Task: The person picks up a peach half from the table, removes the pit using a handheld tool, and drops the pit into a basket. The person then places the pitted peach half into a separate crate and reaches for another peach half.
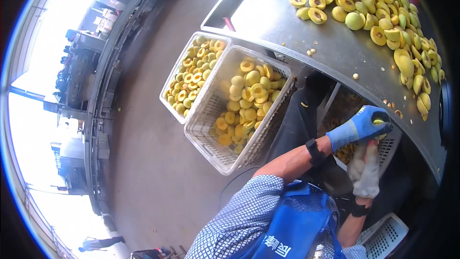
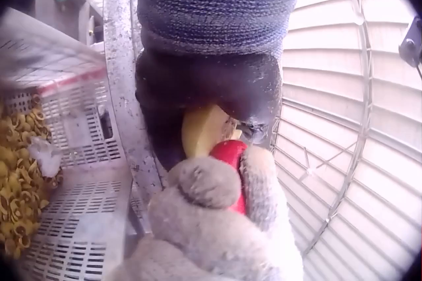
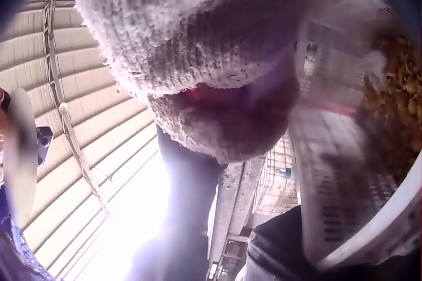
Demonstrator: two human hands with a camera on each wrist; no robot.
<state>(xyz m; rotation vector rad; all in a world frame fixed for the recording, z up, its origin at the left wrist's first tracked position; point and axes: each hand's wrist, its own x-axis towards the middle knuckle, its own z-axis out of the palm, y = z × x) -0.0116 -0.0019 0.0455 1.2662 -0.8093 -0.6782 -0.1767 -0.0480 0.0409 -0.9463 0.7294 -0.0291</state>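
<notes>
My left hand [image 1: 360, 127], in a blue glove with dark palm, pinches a yellow peach half [image 2: 200, 133] near the table's front edge. Just below it, my right hand [image 1: 365, 170], in a white knitted glove, grips a tool with a red handle [image 2: 232, 152], its end right at the fruit. The tool's working tip is hidden between the hands. In the right wrist view, the white glove [image 3: 198, 50] covers most of the tool. Both hands are over a white crate [image 1: 393, 147] that holds brownish-yellow scraps [image 2: 16, 182].
A heap of halved peaches [image 1: 354, 20] lies on the steel table [image 1: 268, 24], with small pits scattered nearer its edge. Two white crates stand on the floor at left, one larger [image 1: 211, 156] and one smaller [image 1: 167, 103], both holding peach halves. Another white crate [image 1: 390, 235] sits at lower right.
</notes>
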